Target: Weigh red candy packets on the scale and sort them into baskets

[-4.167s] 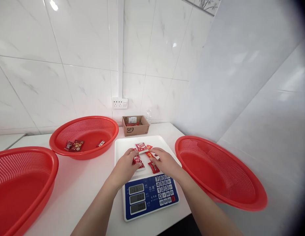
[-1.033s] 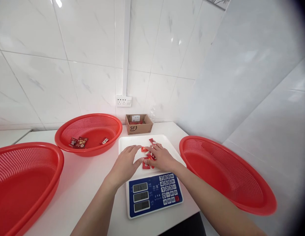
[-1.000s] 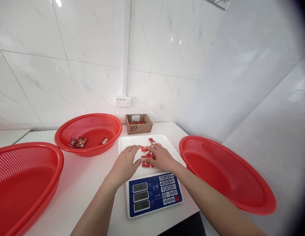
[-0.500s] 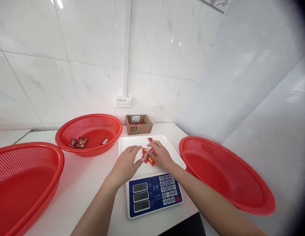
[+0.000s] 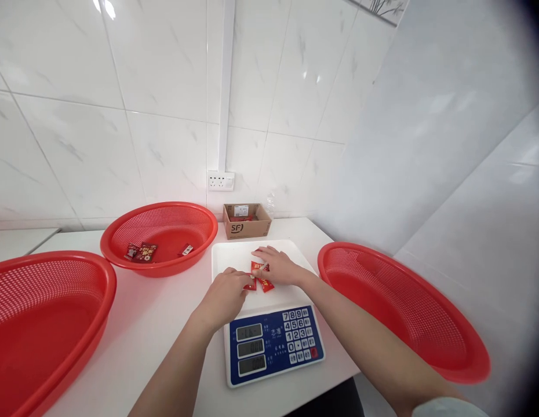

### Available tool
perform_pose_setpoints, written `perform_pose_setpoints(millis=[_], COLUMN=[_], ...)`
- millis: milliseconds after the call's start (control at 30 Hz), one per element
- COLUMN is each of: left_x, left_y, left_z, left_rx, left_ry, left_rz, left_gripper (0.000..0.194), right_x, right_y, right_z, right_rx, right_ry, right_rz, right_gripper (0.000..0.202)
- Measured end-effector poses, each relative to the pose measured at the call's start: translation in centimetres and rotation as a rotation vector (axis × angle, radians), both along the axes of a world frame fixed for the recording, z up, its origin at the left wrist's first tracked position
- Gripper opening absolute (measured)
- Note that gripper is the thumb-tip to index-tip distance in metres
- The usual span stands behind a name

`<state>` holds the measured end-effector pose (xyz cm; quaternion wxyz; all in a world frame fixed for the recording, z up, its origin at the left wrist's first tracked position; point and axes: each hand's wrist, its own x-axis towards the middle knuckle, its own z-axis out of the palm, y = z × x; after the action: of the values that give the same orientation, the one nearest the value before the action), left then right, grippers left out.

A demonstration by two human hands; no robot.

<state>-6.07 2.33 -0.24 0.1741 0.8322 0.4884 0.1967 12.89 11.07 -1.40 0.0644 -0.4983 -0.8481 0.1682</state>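
Observation:
Several small red snack packets [image 5: 266, 285] lie on the white weighing plate [image 5: 226, 252] of a digital scale. My left hand [image 5: 226, 294] pinches one packet [image 5: 252, 284] by its near left side, fingers bent over it. From the right, my right hand [image 5: 279, 266] has its thumb and fingers closed around another red packet [image 5: 257, 266], with a small whitish strip beside the thumb. The fingers partly cover the packets. Below the plate is the scale's blue panel [image 5: 273, 373], with displays at its left and number keys at its right.
A red perforated basket [image 5: 169, 270] with a few packets stands at the back left. Other red baskets are at the near left [image 5: 99, 301] and right [image 5: 426, 301]. Behind the scale sits a cardboard box [image 5: 248, 230] holding red packets, near the wall socket [image 5: 221, 180].
My left hand has moved right and closed on a packet. My right hand has shifted slightly left, over the packets. The view has moved slightly.

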Motion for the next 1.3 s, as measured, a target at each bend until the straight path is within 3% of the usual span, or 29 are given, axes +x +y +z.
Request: perform_pose_setpoints(millis=[133,233,367,533,733,933,1067,1300], left_x=[0.1,0.2,0.3,0.0,-0.3,-0.2,0.0,0.1], left_y=[0.3,0.3,0.3,0.2,0.0,0.3,0.8,1.3], left_z=[-0.3,-0.3,-0.1,0.5,0.8,0.3,-0.3,-0.9], left_rx=[-0.002,-0.011,0.01,0.026,0.003,-0.021,-0.015,-0.004], left_ry=[-0.028,-0.021,0.01,-0.063,-0.114,0.036,0.058,0.035], left_rz=[-0.011,0.005,0.054,0.209,0.288,0.218,0.211,0.19], left_gripper=[0.041,0.038,0.034,0.029,0.027,0.019,0.023,0.037], right_x=[-0.1,-0.1,-0.6,-1.3,-1.5,-1.5,-1.5,-1.5], right_y=[-1.3,-1.9,-2.6,-3.2,-3.1,-2.1,-1.4,-1.6], right_z=[0.1,-0.1,-0.5,-1.1,-1.6,-1.4,-1.0,-0.6], right_rx=[-0.033,0.007,0.157,0.376,0.419,0.373,0.313,0.196], right_ry=[-0.021,-0.049,-0.012,0.064,0.028,0.015,0.044,0.205], right_rz=[0.158,0.192,0.221,0.249,0.137,0.021,-0.01,-0.063], right_gripper=[0.078,0.079,0.059,0.031,0.024,0.018,0.008,0.017])
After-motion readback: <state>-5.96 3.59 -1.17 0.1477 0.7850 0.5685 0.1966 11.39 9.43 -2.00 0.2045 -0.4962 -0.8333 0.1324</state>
